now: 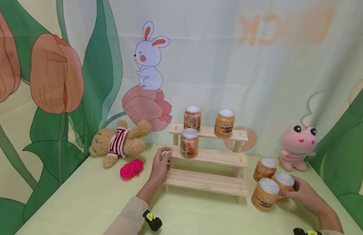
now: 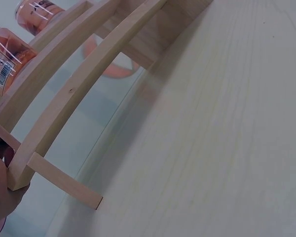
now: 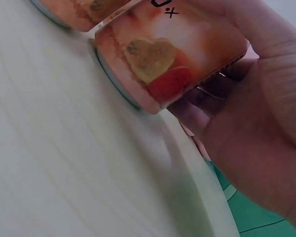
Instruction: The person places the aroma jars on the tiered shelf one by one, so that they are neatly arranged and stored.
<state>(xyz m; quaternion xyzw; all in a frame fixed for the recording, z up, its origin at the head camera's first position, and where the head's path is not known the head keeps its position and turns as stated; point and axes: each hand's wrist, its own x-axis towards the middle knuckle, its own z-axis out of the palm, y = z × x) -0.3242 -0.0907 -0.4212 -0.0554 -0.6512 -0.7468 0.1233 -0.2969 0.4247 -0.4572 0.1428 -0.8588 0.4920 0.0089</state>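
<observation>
A three-step wooden shelf (image 1: 199,181) stands on the table, its left end held by my left hand (image 1: 160,164). Part of that hand (image 2: 1,190) shows at the plank's end in the left wrist view. On the top step stand two orange cans with silvery lids, a left can (image 1: 192,118) and a right can (image 1: 224,123); another can (image 1: 189,143) is on the middle step. My right hand (image 1: 306,194) grips a can (image 1: 284,180) (image 3: 158,54) among the group right of the shelf. Beside it are a front can (image 1: 265,195) and a rear can (image 1: 264,169).
A teddy bear (image 1: 119,142) in a striped shirt lies at the back left, with a pink yarn ball (image 1: 132,169) in front of it. A pink plush frog (image 1: 299,147) sits at the back right. Behind the table hangs a printed curtain (image 1: 205,65).
</observation>
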